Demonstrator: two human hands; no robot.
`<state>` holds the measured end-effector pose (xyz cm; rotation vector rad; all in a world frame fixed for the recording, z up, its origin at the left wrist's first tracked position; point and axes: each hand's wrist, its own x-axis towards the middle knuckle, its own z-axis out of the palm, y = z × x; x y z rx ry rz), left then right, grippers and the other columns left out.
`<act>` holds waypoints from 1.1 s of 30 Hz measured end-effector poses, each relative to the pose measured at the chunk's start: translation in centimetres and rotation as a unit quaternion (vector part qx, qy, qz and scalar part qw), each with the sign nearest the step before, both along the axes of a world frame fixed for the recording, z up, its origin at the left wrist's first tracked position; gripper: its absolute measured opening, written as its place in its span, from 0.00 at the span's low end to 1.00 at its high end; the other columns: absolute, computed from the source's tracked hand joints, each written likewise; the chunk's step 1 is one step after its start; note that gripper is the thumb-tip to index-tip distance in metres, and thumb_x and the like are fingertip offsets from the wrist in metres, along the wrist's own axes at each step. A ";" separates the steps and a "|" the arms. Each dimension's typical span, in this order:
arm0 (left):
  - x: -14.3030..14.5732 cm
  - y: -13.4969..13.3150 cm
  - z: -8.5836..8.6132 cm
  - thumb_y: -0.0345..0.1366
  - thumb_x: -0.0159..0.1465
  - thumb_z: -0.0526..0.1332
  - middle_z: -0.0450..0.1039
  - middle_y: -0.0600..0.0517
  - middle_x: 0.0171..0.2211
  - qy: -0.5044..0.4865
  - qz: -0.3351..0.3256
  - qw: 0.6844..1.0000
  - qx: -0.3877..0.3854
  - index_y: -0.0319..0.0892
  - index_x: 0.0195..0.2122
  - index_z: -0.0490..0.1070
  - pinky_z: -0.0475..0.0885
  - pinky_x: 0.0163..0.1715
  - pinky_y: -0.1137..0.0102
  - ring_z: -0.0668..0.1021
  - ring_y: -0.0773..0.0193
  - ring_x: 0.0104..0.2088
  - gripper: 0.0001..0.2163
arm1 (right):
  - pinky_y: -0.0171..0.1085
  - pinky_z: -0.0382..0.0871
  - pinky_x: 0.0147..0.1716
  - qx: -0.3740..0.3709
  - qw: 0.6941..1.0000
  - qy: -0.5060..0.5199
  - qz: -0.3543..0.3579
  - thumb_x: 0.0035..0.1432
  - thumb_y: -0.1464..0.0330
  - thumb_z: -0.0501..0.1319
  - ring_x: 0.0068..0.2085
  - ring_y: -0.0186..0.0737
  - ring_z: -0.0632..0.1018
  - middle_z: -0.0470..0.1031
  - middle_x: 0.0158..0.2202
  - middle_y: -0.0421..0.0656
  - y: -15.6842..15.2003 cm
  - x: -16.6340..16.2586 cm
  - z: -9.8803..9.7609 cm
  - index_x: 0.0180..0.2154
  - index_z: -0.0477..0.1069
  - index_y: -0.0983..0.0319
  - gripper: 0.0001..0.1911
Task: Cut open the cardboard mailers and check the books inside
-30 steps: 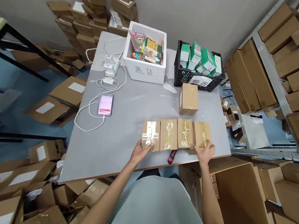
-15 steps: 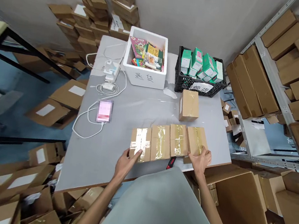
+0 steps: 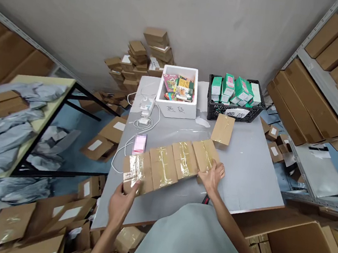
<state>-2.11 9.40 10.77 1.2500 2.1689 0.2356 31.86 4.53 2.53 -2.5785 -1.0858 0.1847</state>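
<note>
A row of several brown cardboard boxes, taped with clear shiny tape, is squeezed end to end between my hands and seems raised off the table. My left hand [image 3: 122, 203] grips the leftmost box [image 3: 146, 177], thumb on top and fingers round its outer side. At the other end, my right hand [image 3: 212, 177] presses on the rightmost box [image 3: 205, 153], thumb toward its near edge. Between them sit the middle boxes [image 3: 164, 165]. Behind the row, a separate cardboard box [image 3: 223, 129] stands on the grey table [image 3: 243, 173]. A red and black tool [image 3: 206, 199] peeks out by my clothing.
At the back are a white foam bin [image 3: 177, 110] of books and a black crate [image 3: 233, 114] of green boxes. A phone [image 3: 139, 144] and white cables [image 3: 146, 121] lie left. A large open carton [image 3: 305, 252] stands right; shelving [image 3: 324, 80] rises beyond.
Both hands have carried the row of boxes leftward over the table, its left end now tilted nearer me and overlapping the phone's lower edge. The camera view has turned left.
</note>
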 end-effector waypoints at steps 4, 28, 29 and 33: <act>-0.4 2.5 -0.1 0.67 0.66 0.57 0.85 0.34 0.53 0.011 -0.020 1.000 -0.008 0.40 0.62 0.77 0.78 0.56 0.45 0.83 0.29 0.55 0.37 | 0.61 0.57 0.68 -0.011 1.000 0.001 -0.001 0.47 0.54 0.78 0.68 0.72 0.66 0.65 0.69 0.69 2.2 -0.7 0.4 0.68 0.69 0.65 0.50; -1.6 2.5 -8.8 0.63 0.66 0.60 0.83 0.30 0.58 -0.042 0.076 0.995 -0.055 0.36 0.63 0.78 0.77 0.60 0.46 0.83 0.30 0.59 0.37 | 0.64 0.56 0.68 -0.026 0.996 0.013 0.087 0.51 0.51 0.76 0.72 0.74 0.62 0.61 0.73 0.70 4.1 0.6 -3.4 0.71 0.64 0.63 0.52; -1.4 2.7 -8.8 0.63 0.66 0.60 0.83 0.30 0.59 -0.039 0.078 0.994 -0.060 0.36 0.63 0.77 0.77 0.60 0.46 0.83 0.30 0.59 0.37 | 0.64 0.56 0.69 -0.027 0.995 0.017 0.092 0.51 0.51 0.76 0.72 0.74 0.62 0.61 0.73 0.70 4.8 0.7 -3.3 0.71 0.64 0.64 0.52; -0.1 4.1 -8.6 0.64 0.66 0.59 0.81 0.28 0.61 -0.033 0.054 0.996 -0.070 0.35 0.65 0.76 0.76 0.61 0.46 0.81 0.27 0.62 0.39 | 0.63 0.56 0.70 -0.027 0.997 0.023 0.072 0.50 0.54 0.77 0.72 0.73 0.63 0.62 0.74 0.71 5.9 1.4 -3.1 0.71 0.65 0.64 0.52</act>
